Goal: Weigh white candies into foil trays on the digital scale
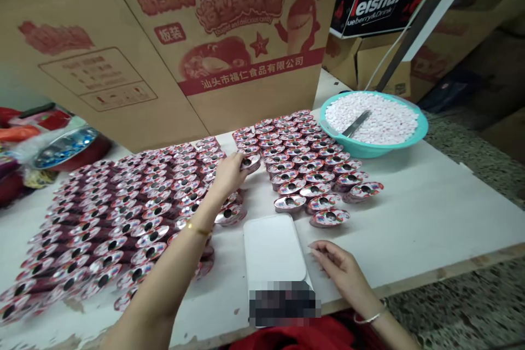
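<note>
My left hand reaches forward across the table, its fingers closed on an oval candy container with a red-rimmed, silvery top and a dark hole in it. That container is in the gap between two large groups of matching containers standing upright in rows. Close to me lies a flat white kitchen scale with nothing on its plate; its front part is blurred out. My right hand rests just right of the scale, fingers loosely stretched and holding nothing.
A turquoise basin of small white tablets stands at the back right, a metal utensil lying in it. Large cardboard boxes wall off the back. A bowl with blue wrapped pieces is far left. The table edge runs along the near right.
</note>
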Demonstrator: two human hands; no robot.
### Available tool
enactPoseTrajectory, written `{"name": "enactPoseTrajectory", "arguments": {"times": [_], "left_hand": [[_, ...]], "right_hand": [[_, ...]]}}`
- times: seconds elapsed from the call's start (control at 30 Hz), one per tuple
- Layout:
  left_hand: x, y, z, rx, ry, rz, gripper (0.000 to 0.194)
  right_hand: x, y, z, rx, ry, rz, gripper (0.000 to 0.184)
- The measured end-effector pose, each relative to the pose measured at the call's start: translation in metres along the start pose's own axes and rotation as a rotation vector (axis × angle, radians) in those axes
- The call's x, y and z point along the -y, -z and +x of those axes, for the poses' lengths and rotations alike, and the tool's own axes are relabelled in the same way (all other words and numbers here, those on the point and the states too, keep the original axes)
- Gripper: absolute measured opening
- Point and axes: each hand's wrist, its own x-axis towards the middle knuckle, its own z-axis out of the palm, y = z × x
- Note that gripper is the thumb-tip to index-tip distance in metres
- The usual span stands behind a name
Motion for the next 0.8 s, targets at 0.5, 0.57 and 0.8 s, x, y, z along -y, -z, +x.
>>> {"name": "enactPoseTrajectory", "arguments": {"times": [0.5, 0.57, 0.8], "left_hand": [[0.027, 0.012, -0.119, 0.074, -0.278, 0.133, 0.022], [0.026, -0.002, -0.142, 0.044, -0.231, 0.23, 0.016], [-0.01, 0.008, -0.157, -0.106, -0.243, 0.093, 0.015]], "right_hand": [[0.002, -0.003, -0.003, 0.019, -0.043, 0.043, 0.054], [0.003, -0.008, -0.001, 0.052, -0.032, 0.051, 0.053], [0.002, -0.005, -0.005, 0.008, 0.012, 0.066, 0.054]]}}
